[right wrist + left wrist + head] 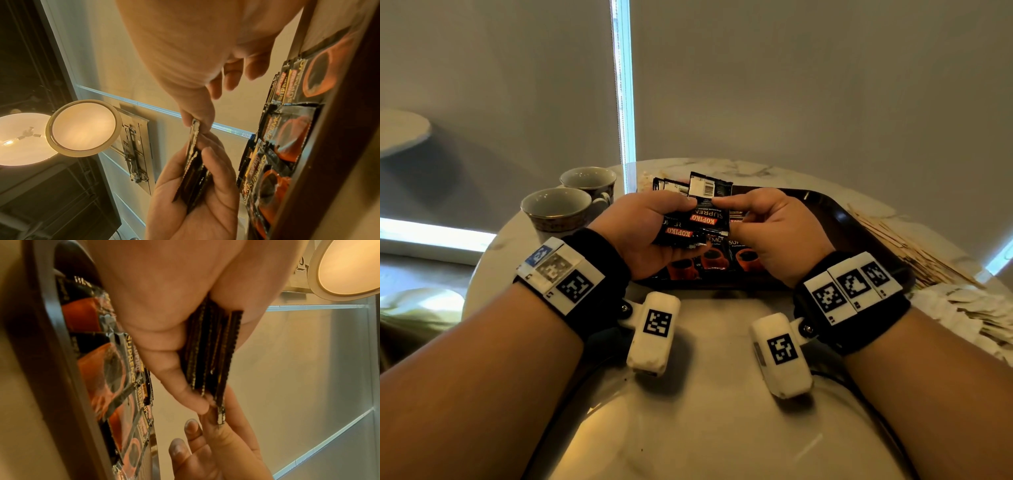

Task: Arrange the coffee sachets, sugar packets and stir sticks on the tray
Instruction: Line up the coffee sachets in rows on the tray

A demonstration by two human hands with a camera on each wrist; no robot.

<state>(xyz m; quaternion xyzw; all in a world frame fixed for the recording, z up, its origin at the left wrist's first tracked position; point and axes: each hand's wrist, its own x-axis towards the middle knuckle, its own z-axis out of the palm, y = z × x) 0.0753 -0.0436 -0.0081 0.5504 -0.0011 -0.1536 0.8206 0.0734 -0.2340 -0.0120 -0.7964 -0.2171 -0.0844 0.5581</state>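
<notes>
My left hand (654,226) grips a fanned stack of black coffee sachets (688,219) above the dark tray (839,219). My right hand (763,222) pinches the top sachet (707,205) of that stack between thumb and forefinger. In the left wrist view the stack (207,353) shows edge-on in my palm. The right wrist view shows the pinched sachet (194,134) edge-on. Several more sachets (719,257) lie face up in a row on the tray's near side. Stir sticks (907,250) and pale sugar packets (969,308) lie on the table right of the tray.
Two gold-rimmed cups (556,209) stand at the table's left, close to my left hand. The round marble table (705,359) reaches toward me. A grey blind hangs behind it. A lit ceiling lamp (82,128) shows in the wrist views.
</notes>
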